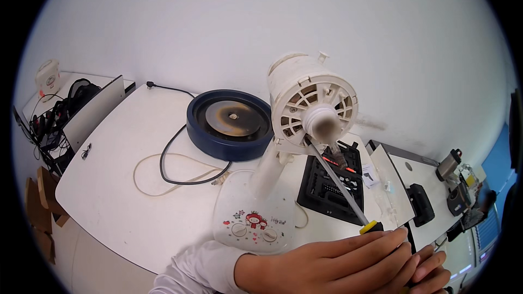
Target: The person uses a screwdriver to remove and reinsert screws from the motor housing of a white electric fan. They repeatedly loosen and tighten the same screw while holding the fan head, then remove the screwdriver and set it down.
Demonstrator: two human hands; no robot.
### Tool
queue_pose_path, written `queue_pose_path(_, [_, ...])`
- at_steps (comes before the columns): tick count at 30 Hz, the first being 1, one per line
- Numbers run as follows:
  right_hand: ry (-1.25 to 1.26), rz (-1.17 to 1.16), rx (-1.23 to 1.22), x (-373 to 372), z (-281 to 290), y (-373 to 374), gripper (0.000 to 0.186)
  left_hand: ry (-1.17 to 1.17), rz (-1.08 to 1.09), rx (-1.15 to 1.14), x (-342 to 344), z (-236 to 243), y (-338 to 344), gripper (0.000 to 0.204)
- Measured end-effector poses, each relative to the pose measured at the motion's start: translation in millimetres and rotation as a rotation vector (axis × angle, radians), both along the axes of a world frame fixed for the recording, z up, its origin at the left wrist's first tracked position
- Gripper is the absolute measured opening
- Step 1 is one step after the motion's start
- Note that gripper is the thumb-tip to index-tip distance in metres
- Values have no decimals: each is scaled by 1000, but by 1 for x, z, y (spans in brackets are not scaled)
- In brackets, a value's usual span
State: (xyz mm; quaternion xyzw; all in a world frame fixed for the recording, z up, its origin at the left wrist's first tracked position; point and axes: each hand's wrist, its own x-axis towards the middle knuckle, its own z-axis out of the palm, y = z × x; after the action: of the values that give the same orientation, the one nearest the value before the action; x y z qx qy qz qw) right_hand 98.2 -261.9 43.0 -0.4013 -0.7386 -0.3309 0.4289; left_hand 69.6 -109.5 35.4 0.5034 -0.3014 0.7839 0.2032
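A white desk fan (262,174) stands in front of me with its blades and guard off, so the slotted front of the motor housing (283,110) is bare. A long screwdriver (339,185) with a yellow and black handle slants up to the lower edge of that housing; its tip is at or in an opening there. My left hand (332,264) is closed round the handle just below the yellow collar. My right hand (433,272) is closed at the handle's lower end, its palm hidden behind my left fingers. Cartoon figures and two knobs mark the fan's base (248,215).
Behind the fan sits a round dark-blue hotplate (231,122) with a cable. An open black tool case (321,185) lies to the right. A pale cord (143,166) loops on the white table (120,185). Side tables hold a black case (420,205) and a flask (449,164).
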Motion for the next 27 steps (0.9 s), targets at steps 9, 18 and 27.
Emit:
queue_pose_path(9, [-49,90,-126,8,3,-16,23,-35,-16,-14,0,0,-3,7])
queue_pose_path(18, [46,-47,147,-13,-12,16,14,445,-13,318,-26,-11,15,32])
queue_pose_path(27, [-62,-131,79,-10,-13,5,10,674,9,396,-41,-4,19,37])
